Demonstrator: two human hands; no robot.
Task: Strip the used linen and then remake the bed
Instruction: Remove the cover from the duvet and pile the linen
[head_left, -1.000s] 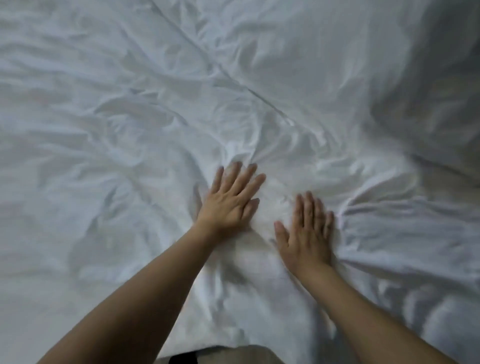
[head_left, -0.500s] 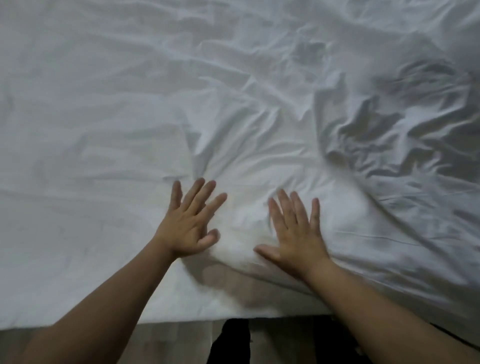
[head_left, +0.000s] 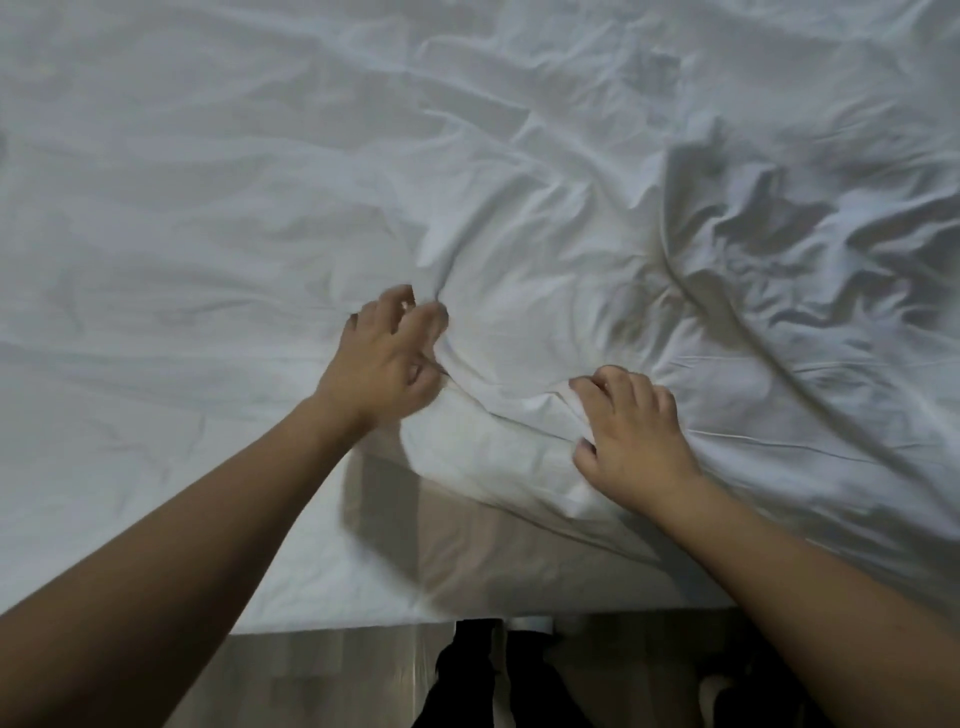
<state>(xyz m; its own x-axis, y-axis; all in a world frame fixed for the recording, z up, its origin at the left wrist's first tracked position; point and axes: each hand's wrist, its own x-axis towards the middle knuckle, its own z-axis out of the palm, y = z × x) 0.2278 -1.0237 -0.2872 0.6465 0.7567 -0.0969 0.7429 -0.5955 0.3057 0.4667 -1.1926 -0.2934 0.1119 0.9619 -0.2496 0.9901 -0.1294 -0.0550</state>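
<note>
Sheet (head_left: 519, 218) was bunched near the bed's (head_left: 322, 587) front edge, fingers of both the left hand (head_left: 382, 364) and right hand (head_left: 631, 441) curled into its folds, probably so it could be dragged off.

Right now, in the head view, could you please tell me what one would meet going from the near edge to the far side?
Wooden floor → edge of the bed → right hand → left hand → rumpled white sheet.
</note>
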